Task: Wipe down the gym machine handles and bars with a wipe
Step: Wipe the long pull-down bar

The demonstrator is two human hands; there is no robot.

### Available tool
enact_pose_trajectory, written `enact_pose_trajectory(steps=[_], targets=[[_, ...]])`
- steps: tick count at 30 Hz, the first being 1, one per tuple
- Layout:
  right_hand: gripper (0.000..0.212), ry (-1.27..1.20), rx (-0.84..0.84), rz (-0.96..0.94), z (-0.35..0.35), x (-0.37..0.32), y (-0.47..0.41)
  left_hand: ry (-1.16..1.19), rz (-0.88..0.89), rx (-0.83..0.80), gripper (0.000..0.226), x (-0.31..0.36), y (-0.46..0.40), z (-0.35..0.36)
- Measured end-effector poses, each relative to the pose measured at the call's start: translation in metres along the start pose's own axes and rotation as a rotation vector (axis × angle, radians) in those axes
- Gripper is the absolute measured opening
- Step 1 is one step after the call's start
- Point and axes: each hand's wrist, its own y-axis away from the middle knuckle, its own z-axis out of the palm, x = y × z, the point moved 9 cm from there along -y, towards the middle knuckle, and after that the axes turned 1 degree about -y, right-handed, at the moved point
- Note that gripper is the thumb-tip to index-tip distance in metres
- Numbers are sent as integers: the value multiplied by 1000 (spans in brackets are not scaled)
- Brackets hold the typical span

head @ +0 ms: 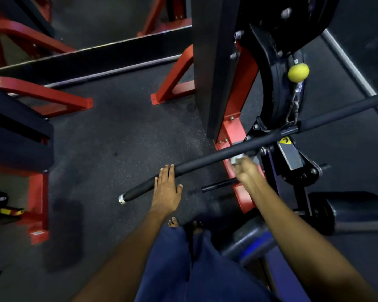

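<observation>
Mid-wipe on bar [238, 149], running 8 to 2 o'clock. Left hand [166, 188] flat, steadying it. Right hand [246, 168] pinches wipe [238, 159] against bar underside. Next: slide wipe toward left end.

The person is wearing loose dark blue trousers [196, 264] and is showing bare forearms with no sleeves reaching them. Both feet [173, 222] are peeking out bare under the trouser hems, toes on the floor.
</observation>
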Motion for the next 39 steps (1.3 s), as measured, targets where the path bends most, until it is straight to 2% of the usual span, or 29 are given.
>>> enact_pose_trajectory(steps=[4,7,9,11,13,15,16,20,25,28,31,33,36,37,39], targets=[[36,102,58,42,-5,-34,41,-10,23,27,68,1,1,-7],[40,188,130,-111,-7,-70,68,-21,35,46,68,1,4,-10],[39,129,49,-87,-1,-54,55,-21,36,53,68,3,7,-12],[34,-1,-2,25,5,-2,32,-29,35,62,67,6,10,-14],[34,16,-100,108,20,47,30,-45,44,69,67,7,13,-15],[35,-29,-215,163,37,58,43,-65,63,79,66,8,17,-20],[34,-40,-226,162,39,49,48,-75,75,80,66,8,20,-23],[38,-115,-43,103,21,16,30,-95,116,115,63,14,26,-37],[34,-149,-208,209,59,80,59,-36,148,228,54,25,32,-67],[52,-208,-225,175,55,44,59,-68,94,267,55,9,31,-91],[51,-252,-163,95,39,-1,48,-145,74,270,56,-8,26,-114],[45,-189,-176,67,44,-7,57,-151,108,272,54,-3,21,-126],[33,9,-283,188,85,37,86,-138,114,302,53,9,23,-139],[33,63,-295,162,96,46,96,-139,121,315,53,11,25,-142],[35,353,-242,-57,94,28,106,-139,152,349,51,14,30,-148]])
